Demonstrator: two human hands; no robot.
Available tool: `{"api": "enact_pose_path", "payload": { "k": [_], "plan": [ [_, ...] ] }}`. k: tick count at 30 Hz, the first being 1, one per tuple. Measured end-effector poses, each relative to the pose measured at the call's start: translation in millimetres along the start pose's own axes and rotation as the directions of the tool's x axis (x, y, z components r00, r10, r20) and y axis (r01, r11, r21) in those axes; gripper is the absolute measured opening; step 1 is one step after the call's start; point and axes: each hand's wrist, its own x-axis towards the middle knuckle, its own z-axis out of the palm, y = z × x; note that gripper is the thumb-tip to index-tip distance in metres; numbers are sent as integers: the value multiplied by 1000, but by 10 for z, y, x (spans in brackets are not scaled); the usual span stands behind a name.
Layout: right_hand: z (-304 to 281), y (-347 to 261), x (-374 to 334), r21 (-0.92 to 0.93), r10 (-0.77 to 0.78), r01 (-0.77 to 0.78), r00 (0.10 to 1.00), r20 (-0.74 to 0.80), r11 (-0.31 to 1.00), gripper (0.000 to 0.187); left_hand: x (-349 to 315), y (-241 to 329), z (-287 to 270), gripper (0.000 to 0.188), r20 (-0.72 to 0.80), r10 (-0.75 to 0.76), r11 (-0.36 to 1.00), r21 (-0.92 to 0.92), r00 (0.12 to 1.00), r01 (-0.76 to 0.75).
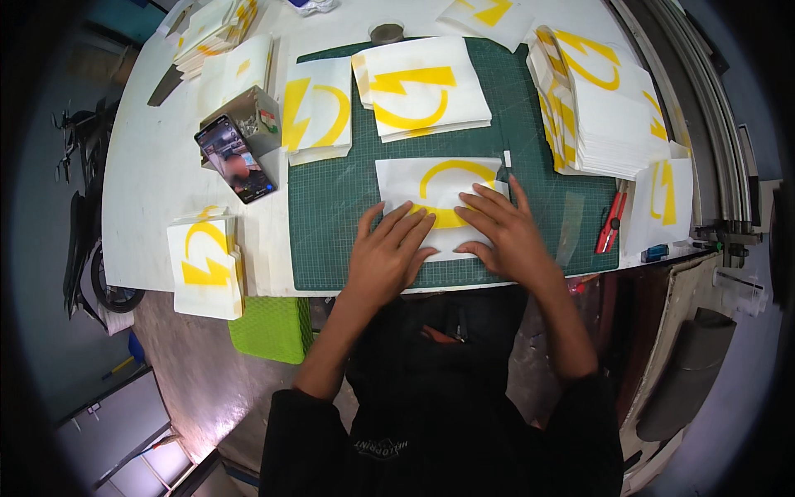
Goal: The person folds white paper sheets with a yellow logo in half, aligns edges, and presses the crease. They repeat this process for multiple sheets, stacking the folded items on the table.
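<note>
A white sheet (396, 176) with yellow printed shapes lies on a green cutting mat (331, 228) in front of me. My left hand (389, 248) rests on the sheet's lower left part, fingers stretched out. On its right part lies my right hand (507, 236), palm down with the fingers spread. Neither hand grips anything; both press or rest on the paper. Just beyond the sheet are two stacks of similar printed sheets, a wide stack (431, 91) and a narrower stack (317, 112). A small white-tipped stick (508, 158) sits close to my right fingertips.
A red utility knife (611, 222) lies at the mat's right edge, beside a loose printed sheet (662, 203). A thick stack (609, 116) stands at the far right. To the left, a phone (235, 159) leans on a small box (258, 120); another stack (203, 269) overhangs the table edge.
</note>
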Motion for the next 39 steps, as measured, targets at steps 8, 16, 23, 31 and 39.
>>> {"api": "enact_pose_path", "payload": {
  "k": [8, 16, 23, 31, 39],
  "plan": [
    [147, -48, -232, -51, -130, 125, 983, -130, 991, 38, -199, -76, 116, 28, -28, 115, 992, -47, 993, -116],
    [183, -137, -418, -95, -179, 167, 974, -140, 981, 33, -321, -18, 116, 29, -59, 197, 980, -26, 979, -198],
    [193, -145, -462, -107, -174, 162, 977, -122, 981, 32, -356, 51, 31, 42, 33, 180, 983, 28, 983, -181],
    [217, -172, -534, -52, -143, 138, 985, -97, 989, 42, -454, 104, 26, 44, 92, 163, 985, 49, 982, -168],
    [246, -157, -580, -54, -128, 124, 989, -72, 991, 45, -449, 97, 28, 47, 120, 143, 988, 36, 982, -148]
  ]
}}
